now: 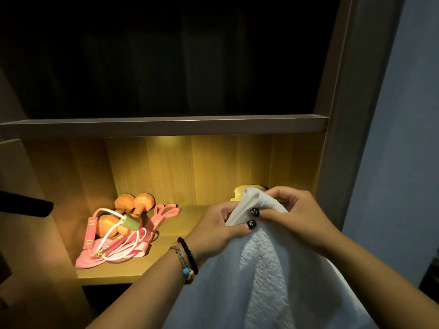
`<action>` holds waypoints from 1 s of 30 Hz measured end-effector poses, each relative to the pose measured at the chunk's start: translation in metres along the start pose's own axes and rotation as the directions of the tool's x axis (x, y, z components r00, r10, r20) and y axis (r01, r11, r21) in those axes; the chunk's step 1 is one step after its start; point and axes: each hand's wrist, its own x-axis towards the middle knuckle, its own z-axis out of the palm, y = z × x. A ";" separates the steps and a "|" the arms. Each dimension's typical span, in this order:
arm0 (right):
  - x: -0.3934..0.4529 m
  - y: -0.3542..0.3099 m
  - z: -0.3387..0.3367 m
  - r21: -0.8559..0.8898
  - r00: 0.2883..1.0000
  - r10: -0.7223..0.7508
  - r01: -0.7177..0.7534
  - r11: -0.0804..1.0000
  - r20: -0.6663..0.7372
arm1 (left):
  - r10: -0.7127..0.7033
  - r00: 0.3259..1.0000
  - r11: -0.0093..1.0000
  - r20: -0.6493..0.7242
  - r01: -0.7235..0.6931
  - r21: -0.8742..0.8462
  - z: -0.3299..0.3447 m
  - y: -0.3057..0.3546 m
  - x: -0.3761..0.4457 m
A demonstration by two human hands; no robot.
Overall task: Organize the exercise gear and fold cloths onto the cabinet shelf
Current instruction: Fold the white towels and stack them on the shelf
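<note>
A white towel (266, 276) hangs down in front of the lit cabinet shelf (180, 224). My left hand (218, 226) and my right hand (294, 214) pinch its top edge close together, thumbs on the cloth. On the shelf's left lie two orange dumbbells (129, 210), a jump rope with pink handles (91, 231) and white cord, and a pink resistance band (166, 211), over a pink cloth (111, 254). A yellowish object (240, 192) sits behind the towel, mostly hidden.
A dark upper compartment (166, 55) sits above the shelf board (164, 125). The cabinet's side panel (337, 138) stands on the right, with a blue wall (408, 138) beyond. A black bar (23, 204) juts in from the left.
</note>
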 end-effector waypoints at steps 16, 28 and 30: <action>-0.066 0.103 -0.043 -0.626 0.810 0.509 -0.242 0.742 0.290 | -0.071 0.931 0.993 -0.358 0.031 -0.117 -0.039 -0.009 -0.057; -0.077 -0.047 -0.079 -0.808 0.975 -0.091 0.221 0.546 0.205 | 0.284 0.804 0.904 -0.523 -0.042 0.425 -0.032 0.030 -0.133; -0.087 -0.073 -0.084 -0.794 0.972 -0.166 0.234 0.561 0.169 | 0.330 0.802 0.877 -0.498 -0.066 0.475 -0.028 0.052 -0.144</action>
